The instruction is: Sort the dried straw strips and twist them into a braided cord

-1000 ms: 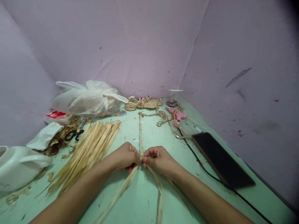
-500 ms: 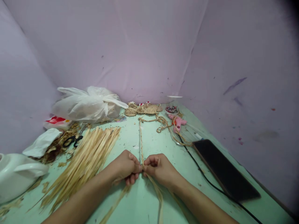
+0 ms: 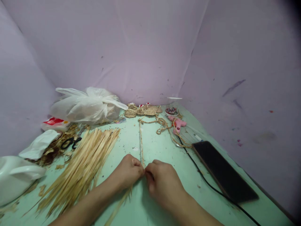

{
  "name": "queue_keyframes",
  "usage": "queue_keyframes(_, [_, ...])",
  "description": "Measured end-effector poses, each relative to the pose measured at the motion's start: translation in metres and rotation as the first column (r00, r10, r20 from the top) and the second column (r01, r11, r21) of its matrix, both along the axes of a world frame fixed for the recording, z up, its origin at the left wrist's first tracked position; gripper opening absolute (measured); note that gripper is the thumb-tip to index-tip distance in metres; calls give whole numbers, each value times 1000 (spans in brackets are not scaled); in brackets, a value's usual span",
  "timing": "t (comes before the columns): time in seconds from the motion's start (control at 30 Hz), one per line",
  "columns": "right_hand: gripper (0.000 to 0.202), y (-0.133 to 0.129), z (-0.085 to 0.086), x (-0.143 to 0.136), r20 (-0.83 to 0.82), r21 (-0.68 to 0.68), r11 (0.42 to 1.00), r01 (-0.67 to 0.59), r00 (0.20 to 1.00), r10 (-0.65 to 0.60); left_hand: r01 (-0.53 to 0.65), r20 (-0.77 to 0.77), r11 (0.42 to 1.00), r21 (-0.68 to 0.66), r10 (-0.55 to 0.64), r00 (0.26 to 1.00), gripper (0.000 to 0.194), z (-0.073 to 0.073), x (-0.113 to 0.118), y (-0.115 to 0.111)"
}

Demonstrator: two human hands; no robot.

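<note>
A thin braided straw cord [image 3: 141,141] runs away from me along the green table and turns right near the far end into a loose tangle. My left hand [image 3: 131,171] pinches the near end of this cord between thumb and fingers. From the other side my right hand [image 3: 162,182] is closed at the same spot, its fingertips touching the left ones; whatever strands lie inside it are mostly hidden. One loose straw strand [image 3: 117,207] trails from beneath my left hand toward me. Left of that hand lies a spread bundle of dry straw strips [image 3: 87,163].
Scissors [image 3: 70,142], a white plastic bag [image 3: 87,105] and a white pitcher [image 3: 18,179] are on the left. Coiled straw pieces [image 3: 147,110] lie at the back. A pink glue gun [image 3: 178,124], its black cable [image 3: 207,179] and a dark tablet-like slab [image 3: 223,171] occupy the right.
My right hand has rolled over, its back now facing up, with knuckles above the cord. The loose strands that hung below it are out of sight. My left hand stays pinched on the cord.
</note>
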State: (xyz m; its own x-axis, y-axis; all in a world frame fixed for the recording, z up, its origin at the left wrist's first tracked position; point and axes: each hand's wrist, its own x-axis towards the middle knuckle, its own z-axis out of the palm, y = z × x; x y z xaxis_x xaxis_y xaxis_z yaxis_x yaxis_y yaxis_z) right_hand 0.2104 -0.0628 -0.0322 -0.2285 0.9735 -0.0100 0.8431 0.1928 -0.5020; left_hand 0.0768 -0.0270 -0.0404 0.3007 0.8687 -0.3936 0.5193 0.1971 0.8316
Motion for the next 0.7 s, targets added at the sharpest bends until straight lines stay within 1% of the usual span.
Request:
queue_keyframes(0.07, [15,-9,7,-5,147,4,1000,-19,989,19,-46,24,999,-28,47,999,15,3,5,-4])
queue_keyframes(0.13, [15,-17,8,-10,233,-10,997,-76,970,76,-99,73,992,-75,105,992,15,7,8,-7])
queue_keyframes(0.27, [15,-27,0,-16,279,36,983,-179,946,162,-189,129,955,-229,222,966,11,15,9,-11])
queue_keyframes(0.33, [13,-28,-6,-17,283,59,976,-211,941,186,-197,137,941,-276,242,961,12,18,8,-12])
queue_keyframes(0.4, [13,-28,-9,-17,287,72,970,-231,936,202,-182,170,940,-289,238,956,14,20,6,-13])
queue_keyframes(0.47, [15,-28,-11,-18,288,76,969,-234,936,203,-173,196,942,-287,234,952,16,20,5,-14])
queue_keyframes(0.57, [19,-29,-8,-18,268,65,973,-220,943,196,-195,199,945,-264,251,947,12,18,5,-14])
queue_keyframes(0.63, [14,-27,-3,-14,182,57,978,-201,965,188,-195,202,950,-242,246,948,8,18,5,-12])
queue_keyframes(0.67, [12,-24,1,-10,110,43,984,-173,980,167,-191,202,953,-236,240,949,8,18,4,-12])
queue_keyframes(0.7, [16,-20,4,-6,18,26,992,-123,992,122,-185,203,954,-236,234,951,8,19,4,-11])
